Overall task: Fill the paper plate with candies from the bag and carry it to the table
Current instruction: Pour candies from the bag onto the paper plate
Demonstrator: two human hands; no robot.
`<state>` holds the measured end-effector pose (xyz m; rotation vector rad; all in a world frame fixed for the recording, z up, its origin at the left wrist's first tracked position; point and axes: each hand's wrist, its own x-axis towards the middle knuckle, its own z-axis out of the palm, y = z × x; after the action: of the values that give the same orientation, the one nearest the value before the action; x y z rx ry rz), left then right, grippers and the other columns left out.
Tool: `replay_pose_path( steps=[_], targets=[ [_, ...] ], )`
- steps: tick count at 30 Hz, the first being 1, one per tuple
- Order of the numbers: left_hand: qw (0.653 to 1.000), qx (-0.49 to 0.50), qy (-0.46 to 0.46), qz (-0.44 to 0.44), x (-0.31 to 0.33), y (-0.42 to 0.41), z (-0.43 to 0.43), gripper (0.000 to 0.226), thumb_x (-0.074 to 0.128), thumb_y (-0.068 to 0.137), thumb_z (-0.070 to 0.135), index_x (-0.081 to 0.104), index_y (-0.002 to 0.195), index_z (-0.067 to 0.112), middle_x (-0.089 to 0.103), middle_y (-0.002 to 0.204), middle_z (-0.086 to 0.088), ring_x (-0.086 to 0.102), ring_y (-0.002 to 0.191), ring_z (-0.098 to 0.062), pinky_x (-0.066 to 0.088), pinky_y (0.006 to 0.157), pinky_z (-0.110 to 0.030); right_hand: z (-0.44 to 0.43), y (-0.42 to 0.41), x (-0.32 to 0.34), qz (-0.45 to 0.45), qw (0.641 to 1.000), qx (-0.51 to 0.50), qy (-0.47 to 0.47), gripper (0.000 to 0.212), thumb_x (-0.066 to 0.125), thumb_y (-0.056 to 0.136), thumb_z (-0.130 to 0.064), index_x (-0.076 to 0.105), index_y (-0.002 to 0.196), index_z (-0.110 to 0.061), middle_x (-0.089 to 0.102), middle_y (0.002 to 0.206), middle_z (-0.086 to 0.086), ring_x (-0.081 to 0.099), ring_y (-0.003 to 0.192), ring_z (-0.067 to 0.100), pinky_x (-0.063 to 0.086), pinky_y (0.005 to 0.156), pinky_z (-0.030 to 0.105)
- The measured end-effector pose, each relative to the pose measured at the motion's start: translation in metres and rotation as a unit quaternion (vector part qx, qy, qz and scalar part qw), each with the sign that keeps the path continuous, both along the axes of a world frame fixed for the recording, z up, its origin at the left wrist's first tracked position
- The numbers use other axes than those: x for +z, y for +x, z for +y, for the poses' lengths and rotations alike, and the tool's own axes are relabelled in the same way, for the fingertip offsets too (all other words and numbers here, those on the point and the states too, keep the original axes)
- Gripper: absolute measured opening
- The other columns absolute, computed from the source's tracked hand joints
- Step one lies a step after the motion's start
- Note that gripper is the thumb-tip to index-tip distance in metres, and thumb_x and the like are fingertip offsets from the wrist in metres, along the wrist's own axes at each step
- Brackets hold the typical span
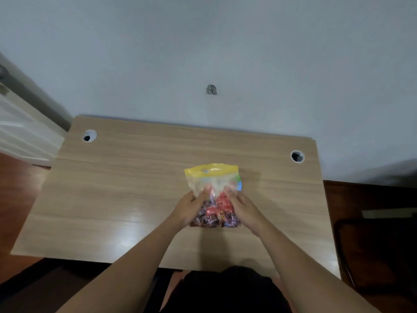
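Observation:
A clear plastic candy bag (213, 184) with a yellow top strip stands on the wooden table (126, 177), right of centre. Red, dark and purple wrapped candies (216, 214) fill its lower half. My left hand (188, 208) grips the bag's left side and my right hand (242, 210) grips its right side, fingers pressed into the plastic. A blue and green edge (240, 182) peeks out behind the bag's upper right; I cannot tell what it is. No paper plate is clearly visible.
The table stands against a pale wall (203, 53) and has two round cable holes, one at the back left (89, 136) and one at the back right (297, 156). A dark chair (379, 247) stands to the right on the reddish floor.

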<state>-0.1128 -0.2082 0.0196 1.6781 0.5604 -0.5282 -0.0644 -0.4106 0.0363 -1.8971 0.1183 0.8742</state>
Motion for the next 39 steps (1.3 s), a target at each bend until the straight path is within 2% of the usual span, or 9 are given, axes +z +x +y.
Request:
replay_pose_path(
  steps=[4,7,13,18,23,27,33,36,39],
  targets=[
    [1.000,0.001,0.002,-0.024,-0.013,0.003,-0.013,0.061,0.052,0.098,0.080,0.065,0.141,0.039,0.078,0.129,0.015,0.072,0.113,0.003,0.052,0.108,-0.033,-0.004,-0.006,-0.018,-0.042,0.998,-0.018,-0.046,0.043,0.051,0.106,-0.059,0.066,0.128,-0.026,0.068,0.071,-0.014,0.066,0.068,0.003,0.049,0.069,0.024],
    [1.000,-0.007,0.022,-0.005,-0.026,0.004,-0.020,0.083,0.050,0.085,0.096,0.057,0.149,0.044,0.077,0.135,0.015,0.073,0.125,-0.011,0.051,0.119,-0.044,-0.008,-0.011,-0.032,-0.056,0.996,-0.012,-0.075,0.038,0.049,0.108,-0.057,0.065,0.127,-0.028,0.073,0.089,-0.015,0.070,0.088,0.004,0.051,0.083,0.032],
    [0.999,-0.037,0.019,0.021,-0.027,0.004,-0.034,0.084,0.045,0.086,0.094,0.054,0.154,0.044,0.073,0.141,0.014,0.068,0.130,-0.013,0.048,0.119,-0.039,-0.011,-0.012,-0.036,-0.048,0.990,0.016,-0.134,0.023,0.049,0.112,-0.036,0.049,0.089,-0.038,0.050,0.074,-0.014,0.051,0.069,-0.001,0.033,0.060,0.023],
    [0.998,-0.040,-0.004,0.044,-0.033,0.002,-0.038,0.064,0.052,0.098,0.078,0.066,0.141,0.034,0.083,0.125,-0.001,0.079,0.114,-0.018,0.056,0.107,-0.034,-0.018,-0.013,-0.048,-0.050,0.988,0.033,-0.142,0.026,0.048,0.111,-0.037,0.064,0.120,-0.019,0.060,0.084,-0.014,0.062,0.092,0.018,0.042,0.079,0.032],
    [0.997,-0.030,-0.008,0.074,-0.046,-0.001,-0.037,0.065,0.054,0.088,0.089,0.070,0.133,0.045,0.082,0.126,0.013,0.075,0.121,-0.012,0.052,0.119,-0.044,-0.020,-0.013,-0.057,-0.037,0.989,0.053,-0.130,0.025,0.046,0.108,-0.039,0.067,0.102,-0.026,0.072,0.084,-0.007,0.067,0.080,0.013,0.049,0.080,0.035],
    [0.996,-0.025,-0.004,0.085,-0.038,0.001,-0.040,0.053,0.055,0.088,0.082,0.076,0.113,0.041,0.084,0.122,0.004,0.077,0.116,-0.016,0.055,0.116,-0.043,-0.023,-0.011,-0.070,-0.018,0.990,0.056,-0.130,0.033,0.048,0.106,-0.042,0.070,0.120,-0.022,0.076,0.094,-0.006,0.074,0.095,0.021,0.058,0.093,0.039],
    [0.995,-0.030,-0.011,0.098,-0.062,0.002,-0.037,0.079,0.056,0.084,0.087,0.068,0.142,0.035,0.078,0.135,0.007,0.072,0.126,-0.017,0.050,0.121,-0.047,-0.021,-0.011,-0.062,-0.016,0.988,0.056,-0.142,0.026,0.049,0.109,-0.035,0.070,0.115,-0.020,0.069,0.096,-0.004,0.069,0.096,0.022,0.049,0.083,0.034],
    [0.995,-0.034,-0.008,0.097,-0.063,0.002,-0.038,0.077,0.055,0.086,0.085,0.067,0.143,0.035,0.078,0.134,0.008,0.072,0.127,-0.016,0.050,0.122,-0.046,-0.021,-0.011,-0.060,-0.013,0.986,0.058,-0.156,0.025,0.048,0.109,-0.033,0.058,0.091,-0.019,0.058,0.079,-0.002,0.055,0.073,0.016,0.040,0.066,0.034],
    [0.995,-0.045,-0.012,0.084,-0.056,0.003,-0.039,0.060,0.054,0.098,0.073,0.068,0.141,0.034,0.080,0.130,0.008,0.073,0.124,-0.015,0.051,0.120,-0.045,-0.022,-0.011,-0.066,-0.001,0.987,0.049,-0.151,0.030,0.048,0.108,-0.034,0.061,0.101,-0.008,0.062,0.083,0.007,0.058,0.076,0.022,0.044,0.070,0.036]
  ],
)
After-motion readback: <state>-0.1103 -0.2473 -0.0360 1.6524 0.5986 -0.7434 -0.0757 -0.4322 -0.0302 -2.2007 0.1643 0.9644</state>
